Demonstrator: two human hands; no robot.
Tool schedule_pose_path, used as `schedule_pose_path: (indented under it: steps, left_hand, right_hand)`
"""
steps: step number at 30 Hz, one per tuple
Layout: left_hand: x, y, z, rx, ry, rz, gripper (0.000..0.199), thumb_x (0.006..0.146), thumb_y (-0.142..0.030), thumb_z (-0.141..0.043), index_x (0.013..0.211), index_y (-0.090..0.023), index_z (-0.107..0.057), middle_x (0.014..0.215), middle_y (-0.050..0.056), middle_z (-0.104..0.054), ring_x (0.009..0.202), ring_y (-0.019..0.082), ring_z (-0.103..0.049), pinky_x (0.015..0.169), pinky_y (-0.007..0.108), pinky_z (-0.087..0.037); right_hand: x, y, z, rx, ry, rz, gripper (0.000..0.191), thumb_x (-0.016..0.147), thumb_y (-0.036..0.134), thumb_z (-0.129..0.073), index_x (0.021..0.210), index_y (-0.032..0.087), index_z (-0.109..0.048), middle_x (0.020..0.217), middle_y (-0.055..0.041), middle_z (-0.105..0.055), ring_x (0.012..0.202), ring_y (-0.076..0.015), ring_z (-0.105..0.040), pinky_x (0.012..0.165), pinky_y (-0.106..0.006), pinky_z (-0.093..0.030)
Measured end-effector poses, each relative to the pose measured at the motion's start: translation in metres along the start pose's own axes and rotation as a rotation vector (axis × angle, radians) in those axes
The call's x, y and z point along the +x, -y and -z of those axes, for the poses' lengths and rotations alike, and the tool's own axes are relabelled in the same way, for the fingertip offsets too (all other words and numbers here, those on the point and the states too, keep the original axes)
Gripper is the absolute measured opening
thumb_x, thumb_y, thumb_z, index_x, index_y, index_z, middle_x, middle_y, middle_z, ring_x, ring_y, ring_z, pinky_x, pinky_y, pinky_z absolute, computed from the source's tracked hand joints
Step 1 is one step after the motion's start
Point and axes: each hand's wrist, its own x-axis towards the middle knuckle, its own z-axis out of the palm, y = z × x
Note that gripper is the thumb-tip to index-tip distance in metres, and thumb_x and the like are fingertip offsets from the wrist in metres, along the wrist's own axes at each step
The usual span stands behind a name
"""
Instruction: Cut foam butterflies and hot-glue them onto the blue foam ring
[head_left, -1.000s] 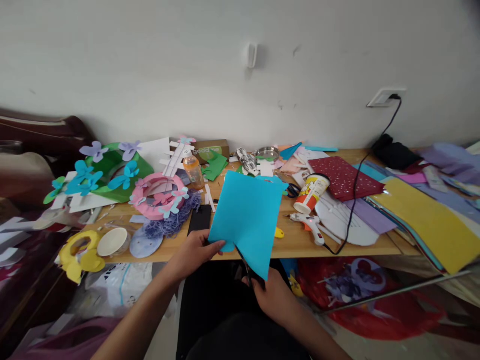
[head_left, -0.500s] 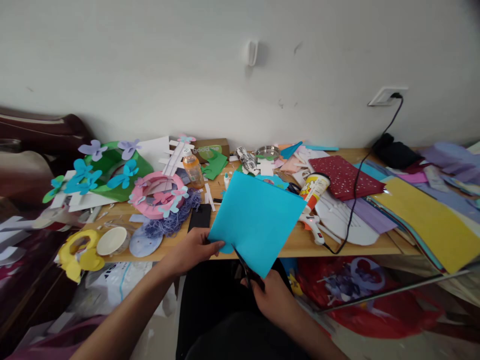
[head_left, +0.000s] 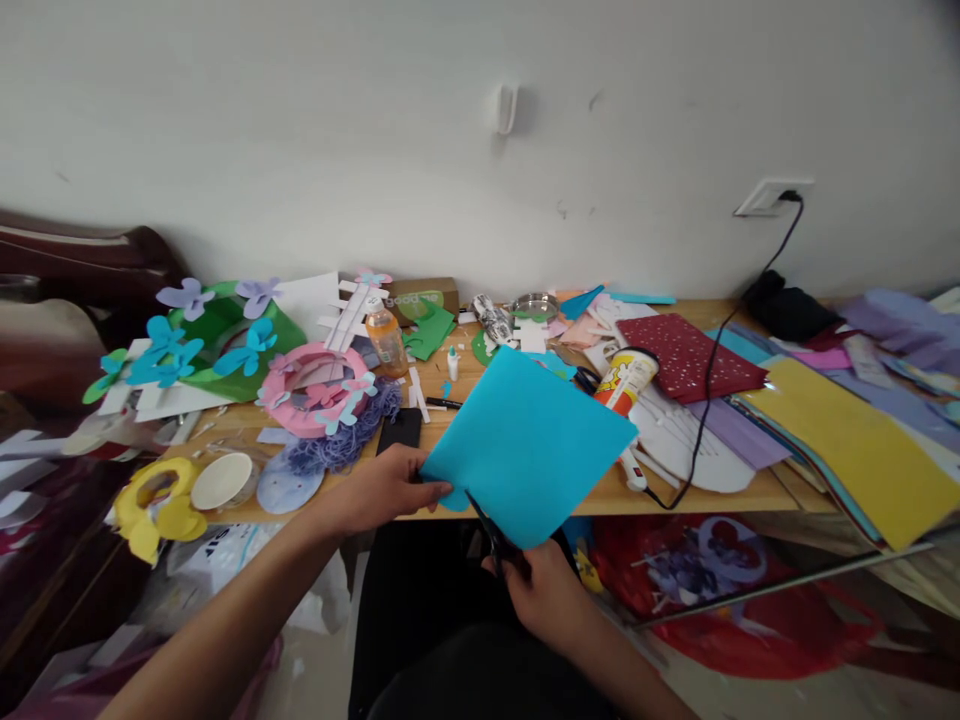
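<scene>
A square sheet of blue craft paper (head_left: 532,440) hangs over the front edge of the table, above my lap. My left hand (head_left: 401,488) pinches its left corner between thumb and fingers, beside a small rounded flap cut at the lower edge. In my right hand (head_left: 536,585) is a pair of black scissors (head_left: 491,530), their blades at the sheet's lower left edge near my left thumb. The scissor handles are mostly hidden by my right fingers.
Behind the sheet stand a glue bottle (head_left: 452,363) and an orange drink bottle (head_left: 386,338). To the left lie a pink paper ring (head_left: 281,410) and a white bowl (head_left: 223,482). A corded glue gun (head_left: 634,470) and yellow sheets (head_left: 855,430) are on the right.
The blue sheet has turned, its right corner swinging outward to the right and its lower corner rising slightly. Both hands keep their hold and have barely moved.
</scene>
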Motion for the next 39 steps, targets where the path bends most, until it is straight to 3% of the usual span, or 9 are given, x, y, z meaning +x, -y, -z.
schedule_pose_path:
  steps: [11,15,20,24,34,39]
  left_hand:
    - [0.004,-0.008,0.000,0.041,0.109,-0.066,0.031,0.087,-0.043,-0.057,0.068,-0.018,-0.060,0.059,-0.004,-0.043,0.056,0.011,-0.037,0.052,0.023,-0.027]
    - [0.004,-0.013,0.001,0.095,0.106,-0.073,0.031,0.087,-0.042,-0.057,0.067,-0.019,-0.060,0.058,-0.005,-0.045,0.055,0.011,-0.039,0.051,0.023,-0.028]
    - [-0.001,-0.018,0.005,0.083,0.108,-0.071,0.038,0.093,-0.048,-0.047,0.071,-0.019,-0.058,0.062,-0.002,-0.056,0.057,0.013,-0.053,0.054,0.023,-0.038]
    - [-0.005,-0.020,0.002,0.074,0.138,-0.028,0.037,0.094,-0.051,-0.046,0.078,-0.019,-0.058,0.064,-0.002,-0.056,0.058,0.014,-0.057,0.054,0.023,-0.044]
    - [-0.015,-0.029,0.003,0.208,0.142,-0.013,0.037,0.096,-0.049,-0.044,0.080,-0.019,-0.059,0.066,-0.004,-0.055,0.055,0.010,-0.051,0.049,0.020,-0.037]
    - [-0.013,-0.024,0.004,0.304,0.067,-0.122,0.032,0.096,-0.043,-0.048,0.075,-0.019,-0.054,0.069,-0.004,-0.052,0.064,0.011,-0.051,0.057,0.021,-0.035]
  right_hand:
    - [0.000,-0.009,-0.006,-0.048,-0.070,0.055,0.029,0.088,0.026,-0.051,0.113,0.017,-0.064,0.108,-0.0137,-0.069,0.100,-0.0267,-0.066,0.092,-0.043,-0.052]
    - [0.001,-0.012,-0.005,-0.066,-0.110,0.061,0.032,0.088,0.027,-0.052,0.117,0.017,-0.064,0.120,-0.0156,-0.067,0.113,-0.0301,-0.061,0.098,-0.046,-0.049]
    - [0.003,-0.011,0.002,-0.047,-0.073,0.032,0.024,0.088,0.026,-0.052,0.104,0.020,-0.068,0.106,-0.0120,-0.072,0.100,-0.0267,-0.067,0.091,-0.041,-0.053]
    - [0.004,-0.008,0.003,-0.029,-0.024,0.085,0.030,0.089,0.036,-0.053,0.110,0.021,-0.066,0.107,-0.0108,-0.072,0.100,-0.0256,-0.066,0.095,-0.043,-0.051]
    - [0.006,0.009,0.006,0.004,0.046,0.010,0.027,0.087,0.043,-0.053,0.096,0.023,-0.069,0.099,-0.0087,-0.074,0.092,-0.0256,-0.067,0.091,-0.044,-0.054]
    - [0.006,0.007,0.007,0.006,-0.024,0.046,0.029,0.086,0.038,-0.055,0.107,0.021,-0.068,0.109,-0.0107,-0.071,0.101,-0.0266,-0.066,0.097,-0.045,-0.051]
